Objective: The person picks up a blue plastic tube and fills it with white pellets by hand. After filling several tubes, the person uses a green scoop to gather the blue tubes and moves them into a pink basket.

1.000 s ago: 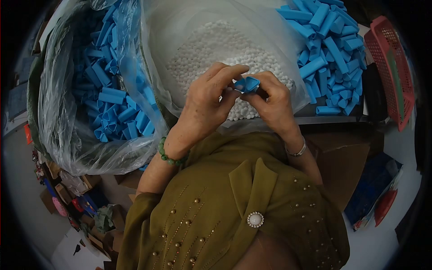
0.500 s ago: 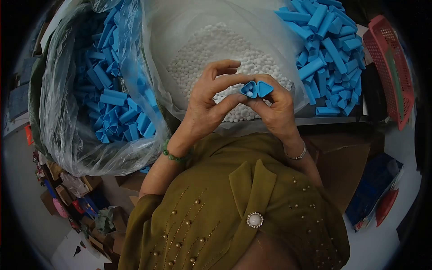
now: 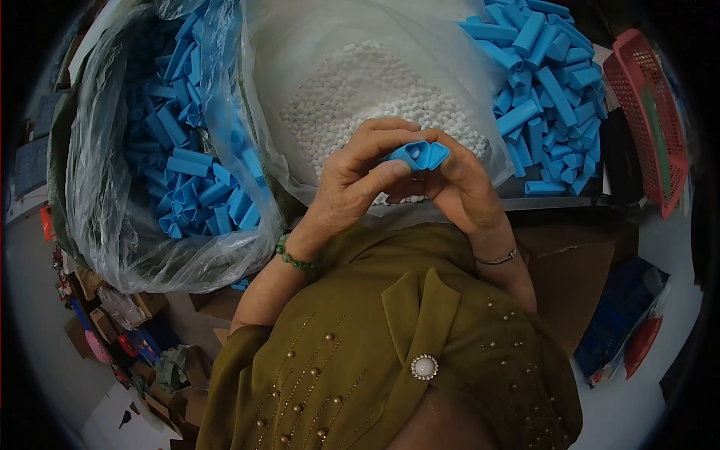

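Over the white balls, my left hand [image 3: 356, 169] is closed on a blue triangular tube [image 3: 409, 155], thumb along its near side. The tube's open end faces up toward me and something small and rounded shows inside it. Against it, edge to edge, sits a second blue triangular opening [image 3: 435, 155], pinched by my right hand [image 3: 466, 187]. Its fingers curl round the far and right sides. The lengths of both blue pieces are largely hidden by my hands. Behind and below them lies a heap of small white balls [image 3: 360, 90] on clear plastic sheeting.
At left, a plastic-lined bag [image 3: 97, 225] holds many blue triangular tubes [image 3: 187, 165]. More blue tubes [image 3: 555, 97] are piled at right, beside a pink perforated basket [image 3: 652, 127]. A table edge [image 3: 551, 202] runs before me; cardboard [image 3: 562, 262] lies below it.
Both hands have drawn closer together and moved slightly down. The two blue openings have tilted and now press together; my right fingers have wrapped further round the right one.
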`<state>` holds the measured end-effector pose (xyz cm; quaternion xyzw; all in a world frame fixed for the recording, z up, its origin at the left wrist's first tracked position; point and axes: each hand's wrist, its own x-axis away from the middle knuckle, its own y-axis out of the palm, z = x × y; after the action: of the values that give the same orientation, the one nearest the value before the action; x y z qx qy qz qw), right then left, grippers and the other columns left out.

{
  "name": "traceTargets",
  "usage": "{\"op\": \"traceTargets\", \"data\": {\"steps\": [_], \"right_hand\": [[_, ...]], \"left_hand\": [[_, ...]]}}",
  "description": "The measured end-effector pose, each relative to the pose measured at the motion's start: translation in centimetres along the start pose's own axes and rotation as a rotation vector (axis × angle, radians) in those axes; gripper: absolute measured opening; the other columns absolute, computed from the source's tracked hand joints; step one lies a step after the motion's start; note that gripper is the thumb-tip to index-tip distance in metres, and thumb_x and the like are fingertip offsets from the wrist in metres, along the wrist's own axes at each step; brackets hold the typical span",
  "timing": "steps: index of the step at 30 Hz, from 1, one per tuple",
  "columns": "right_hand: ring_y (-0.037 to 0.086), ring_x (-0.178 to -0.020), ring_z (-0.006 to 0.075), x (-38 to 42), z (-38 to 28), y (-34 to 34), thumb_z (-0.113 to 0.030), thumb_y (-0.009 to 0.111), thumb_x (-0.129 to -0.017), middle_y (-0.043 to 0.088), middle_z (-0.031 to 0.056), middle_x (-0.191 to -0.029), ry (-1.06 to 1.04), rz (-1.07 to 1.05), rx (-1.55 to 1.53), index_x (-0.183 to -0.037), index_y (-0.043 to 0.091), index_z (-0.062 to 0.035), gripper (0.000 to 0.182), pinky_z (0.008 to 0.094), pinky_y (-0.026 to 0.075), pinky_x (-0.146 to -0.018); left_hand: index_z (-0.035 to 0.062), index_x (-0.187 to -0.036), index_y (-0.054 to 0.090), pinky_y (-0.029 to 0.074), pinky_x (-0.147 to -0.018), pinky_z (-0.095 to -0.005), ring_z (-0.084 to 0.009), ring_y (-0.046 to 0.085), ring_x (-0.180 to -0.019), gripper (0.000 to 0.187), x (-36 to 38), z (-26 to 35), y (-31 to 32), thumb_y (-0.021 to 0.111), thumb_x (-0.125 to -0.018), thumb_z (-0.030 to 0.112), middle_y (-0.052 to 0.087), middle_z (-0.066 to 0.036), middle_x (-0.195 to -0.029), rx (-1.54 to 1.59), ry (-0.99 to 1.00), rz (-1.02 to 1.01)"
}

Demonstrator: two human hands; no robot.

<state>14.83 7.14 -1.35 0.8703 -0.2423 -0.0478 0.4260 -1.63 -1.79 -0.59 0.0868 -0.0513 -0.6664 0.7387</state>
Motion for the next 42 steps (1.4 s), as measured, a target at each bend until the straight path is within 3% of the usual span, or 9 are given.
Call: {"op": "traceTargets", "data": {"steps": [12,14,19,24,27,30,35,40,42], "right_hand": [[0.064,-0.088,0.0177,-0.4,-0.7,2.2,-0.016,0.053,-0.094,0.059,0.0097,-0.099,-0.042,0.15,-0.017,-0.108,0.051,0.0007,0.022,0.0345,0.056,-0.077],[0.061,-0.095,0.0187,0.0,-0.8,1.4,-0.015,0.049,-0.095,0.058,0.0107,-0.105,-0.031,0.098,0.005,-0.114,0.05,-0.0007,0.024,0.0349,0.053,-0.081],[0.063,-0.085,0.0185,3.2,-5.1,1.7,-0.017,0.049,-0.096,0.058,0.0198,-0.119,-0.441,0.214,0.372,-0.117,0.052,0.0034,0.03,0.031,0.049,-0.075],[0.062,-0.077,0.0125,7.3,-12.4,-5.3,-0.012,0.046,-0.098,0.061,0.0191,-0.118,-1.002,0.743,0.891,-0.117,0.056,0.0031,0.026,0.0257,0.047,-0.068],[0.059,-0.076,0.0084,7.9,-14.6,-9.5,-0.01,0.052,-0.096,0.067,0.0097,-0.109,-0.87,1.031,1.126,-0.112,0.063,0.0002,0.021,0.022,0.045,-0.067],[0.055,-0.073,0.0031,7.9,-15.2,-12.1,-0.01,0.063,-0.091,0.069,0.0032,-0.1,-0.725,1.043,1.317,-0.103,0.068,-0.0031,0.015,0.0181,0.041,-0.063],[0.06,-0.085,0.0103,7.9,-14.9,-14.7,-0.007,0.065,-0.09,0.069,0.0023,-0.098,-0.716,0.976,1.481,-0.102,0.07,-0.0025,0.014,0.0224,0.048,-0.075],[0.052,-0.072,0.0019,6.9,-12.6,-8.8,-0.006,0.06,-0.093,0.07,0.0023,-0.103,-0.702,0.919,1.423,-0.107,0.069,-0.0033,0.016,0.0177,0.041,-0.061],[0.05,-0.069,0.0009,6.4,-11.5,-6.9,-0.005,0.059,-0.094,0.069,0.0029,-0.105,-0.733,0.856,1.427,-0.107,0.069,-0.0033,0.017,0.0171,0.039,-0.059]], "left_hand": [[0.0053,-0.115,0.068,0.049,-0.083,-0.0277,-0.0187,0.058,-0.102,0.03,-0.5,1.7,1.2,0.064,-0.086,0.002,0.056,-0.009,-0.118,-0.319,0.199,0.022],[0.0049,-0.117,0.067,0.048,-0.086,-0.0296,-0.0203,0.057,-0.106,0.033,-0.5,2.5,2.0,0.063,-0.085,0.0,0.054,-0.01,-0.124,-0.278,-0.012,0.111],[0.0003,-0.141,0.042,0.039,-0.104,-0.0398,-0.0295,0.05,-0.123,0.061,-1.2,2.2,1.8,0.064,-0.085,0.01,0.044,-0.017,-0.141,-0.153,0.204,0.074],[-0.0005,-0.139,0.044,0.047,-0.094,-0.0373,-0.0257,0.057,-0.112,0.057,-0.9,1.9,-0.2,0.064,-0.087,0.011,0.052,-0.016,-0.132,-0.253,0.136,0.139],[-0.0008,-0.135,0.048,0.048,-0.09,-0.0353,-0.0243,0.059,-0.107,0.054,-0.4,1.4,0.0,0.066,-0.085,0.008,0.054,-0.015,-0.127,-0.266,0.096,0.089],[-0.0006,-0.131,0.052,0.049,-0.086,-0.034,-0.0232,0.061,-0.102,0.051,0.1,1.3,0.2,0.067,-0.082,0.004,0.057,-0.014,-0.121,-0.405,0.134,0.031],[0.003,-0.124,0.06,0.049,-0.081,-0.0327,-0.0231,0.062,-0.096,0.047,1.0,3.2,-0.6,0.068,-0.078,-0.003,0.061,-0.013,-0.113,-0.531,0.198,0.024],[0.0022,-0.108,0.066,0.05,-0.07,-0.0291,-0.0203,0.064,-0.083,0.029,2.5,6.4,-7.3,0.067,-0.08,-0.005,0.064,-0.011,-0.101,-0.91,0.414,0.493],[0.0029,-0.1,0.068,0.049,-0.064,-0.0278,-0.018,0.062,-0.074,0.021,3.2,7.3,-10.9,0.064,-0.081,-0.005,0.063,-0.008,-0.094,-1.114,0.277,0.699]]}}
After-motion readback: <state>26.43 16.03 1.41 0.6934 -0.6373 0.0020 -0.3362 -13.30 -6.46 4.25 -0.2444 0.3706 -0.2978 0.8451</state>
